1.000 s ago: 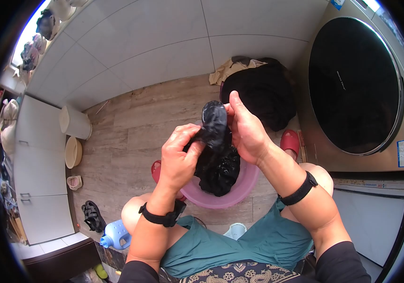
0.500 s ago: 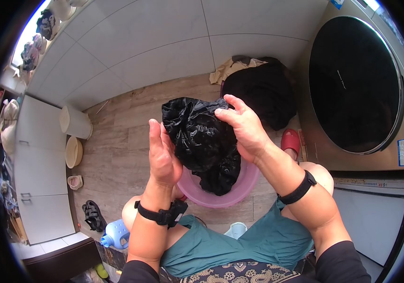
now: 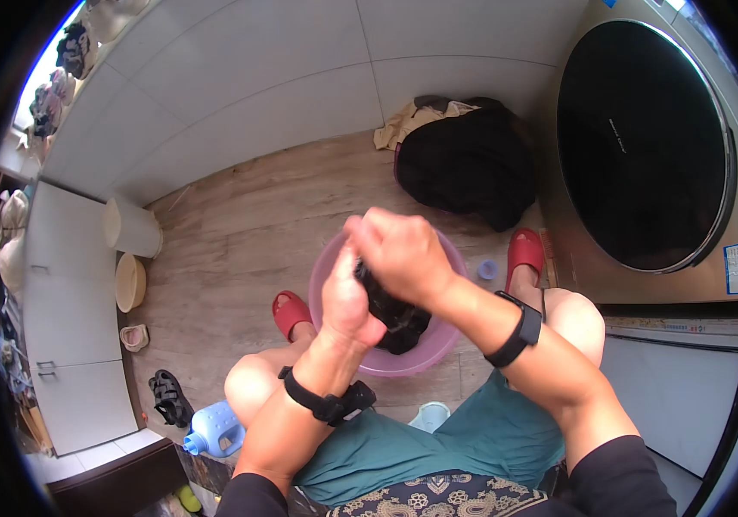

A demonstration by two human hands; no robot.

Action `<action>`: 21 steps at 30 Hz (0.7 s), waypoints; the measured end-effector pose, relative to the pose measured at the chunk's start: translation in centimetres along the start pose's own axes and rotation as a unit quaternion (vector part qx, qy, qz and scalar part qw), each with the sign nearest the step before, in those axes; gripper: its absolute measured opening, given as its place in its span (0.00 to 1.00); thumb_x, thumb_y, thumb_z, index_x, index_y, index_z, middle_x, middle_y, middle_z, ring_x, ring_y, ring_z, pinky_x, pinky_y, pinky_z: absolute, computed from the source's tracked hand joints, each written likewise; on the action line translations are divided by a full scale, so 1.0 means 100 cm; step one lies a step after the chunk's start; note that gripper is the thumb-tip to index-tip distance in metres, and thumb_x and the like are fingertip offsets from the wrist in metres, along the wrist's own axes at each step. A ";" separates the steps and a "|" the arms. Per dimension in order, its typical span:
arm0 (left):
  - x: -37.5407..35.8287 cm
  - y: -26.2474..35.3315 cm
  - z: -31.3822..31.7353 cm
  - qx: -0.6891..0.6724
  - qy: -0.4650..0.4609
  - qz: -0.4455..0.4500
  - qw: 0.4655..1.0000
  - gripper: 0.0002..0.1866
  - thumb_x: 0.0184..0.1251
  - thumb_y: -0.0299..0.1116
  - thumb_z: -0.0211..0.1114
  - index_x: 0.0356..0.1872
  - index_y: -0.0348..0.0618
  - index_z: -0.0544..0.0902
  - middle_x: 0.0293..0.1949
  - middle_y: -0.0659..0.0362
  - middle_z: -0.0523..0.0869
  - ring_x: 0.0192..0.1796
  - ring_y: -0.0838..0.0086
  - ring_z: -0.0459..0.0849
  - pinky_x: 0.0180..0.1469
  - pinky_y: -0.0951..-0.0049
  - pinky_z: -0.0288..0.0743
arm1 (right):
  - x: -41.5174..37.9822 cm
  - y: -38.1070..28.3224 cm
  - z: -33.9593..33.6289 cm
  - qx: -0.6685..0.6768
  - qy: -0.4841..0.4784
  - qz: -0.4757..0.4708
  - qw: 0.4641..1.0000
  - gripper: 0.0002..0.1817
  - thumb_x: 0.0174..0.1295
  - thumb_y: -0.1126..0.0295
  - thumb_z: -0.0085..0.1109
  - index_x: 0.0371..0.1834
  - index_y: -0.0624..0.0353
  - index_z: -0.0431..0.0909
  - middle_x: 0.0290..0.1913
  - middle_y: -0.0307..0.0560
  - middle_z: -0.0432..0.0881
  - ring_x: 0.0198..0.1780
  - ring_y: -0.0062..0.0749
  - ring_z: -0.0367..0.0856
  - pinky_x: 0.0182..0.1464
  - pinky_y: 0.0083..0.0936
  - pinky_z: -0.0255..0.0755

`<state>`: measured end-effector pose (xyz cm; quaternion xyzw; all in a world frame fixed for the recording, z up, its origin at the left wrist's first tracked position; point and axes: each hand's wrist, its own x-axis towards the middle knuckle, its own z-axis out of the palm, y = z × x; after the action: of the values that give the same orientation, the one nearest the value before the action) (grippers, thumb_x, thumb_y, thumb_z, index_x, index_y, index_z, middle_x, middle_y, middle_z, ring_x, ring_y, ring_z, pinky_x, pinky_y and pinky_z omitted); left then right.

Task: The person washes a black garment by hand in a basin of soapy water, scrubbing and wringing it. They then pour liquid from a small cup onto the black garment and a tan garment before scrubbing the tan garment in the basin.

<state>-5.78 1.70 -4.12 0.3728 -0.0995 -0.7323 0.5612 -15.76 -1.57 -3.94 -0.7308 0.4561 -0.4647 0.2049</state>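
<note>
A wet, shiny black cloth [image 3: 396,325] hangs bunched beneath my hands, its lower part inside the pink basin [image 3: 421,366] between my feet. My right hand [image 3: 405,258] is curled into a fist over the upper part of it. Pressed up against that fist from the left is my left hand [image 3: 349,303], with the cloth between the two palms. Most of the left fingers are hidden behind the right hand. The top of the cloth is covered by both hands.
A heap of dark clothes [image 3: 468,164] lies by the wall, beside a washing machine [image 3: 644,146]. A small blue cap [image 3: 487,270] sits right of the basin. A blue detergent jug [image 3: 214,430] stands by my left knee. Red slippers [image 3: 290,315] are on my feet.
The black cloth was held up, spread in a bulky bundle between my hands. Now it is squeezed smaller and lower, my hands have come together, and my right hand has closed.
</note>
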 end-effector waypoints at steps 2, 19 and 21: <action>0.006 -0.006 -0.003 0.049 0.068 0.017 0.996 0.17 0.80 0.50 0.50 0.37 0.51 0.79 0.45 0.63 0.85 0.49 0.75 0.82 0.52 0.70 0.77 | 0.001 -0.003 0.000 0.044 0.003 0.119 0.992 0.15 0.68 0.63 0.58 0.25 0.59 0.76 0.22 0.54 0.76 0.24 0.53 0.78 0.25 0.43 0.72; 0.007 0.004 -0.022 -0.046 -0.148 -0.050 0.987 0.16 0.79 0.50 0.53 0.43 0.49 0.80 0.40 0.63 0.84 0.46 0.74 0.84 0.51 0.69 0.80 | -0.002 -0.016 -0.006 -0.069 0.022 -0.101 0.992 0.17 0.66 0.68 0.61 0.18 0.56 0.73 0.17 0.51 0.74 0.20 0.47 0.77 0.23 0.36 0.72; 0.025 0.007 -0.054 -0.057 -0.220 -0.083 0.970 0.16 0.79 0.50 0.52 0.40 0.50 0.79 0.39 0.64 0.84 0.45 0.74 0.84 0.50 0.69 0.80 | -0.016 -0.027 0.000 -0.028 -0.021 -0.127 0.991 0.18 0.66 0.67 0.61 0.18 0.56 0.72 0.17 0.51 0.74 0.19 0.48 0.77 0.22 0.37 0.72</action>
<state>-1.95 0.68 -8.55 0.1775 -0.1475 -0.8444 0.4834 -14.69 1.13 -2.74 -0.7978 0.3685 -0.4583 0.1332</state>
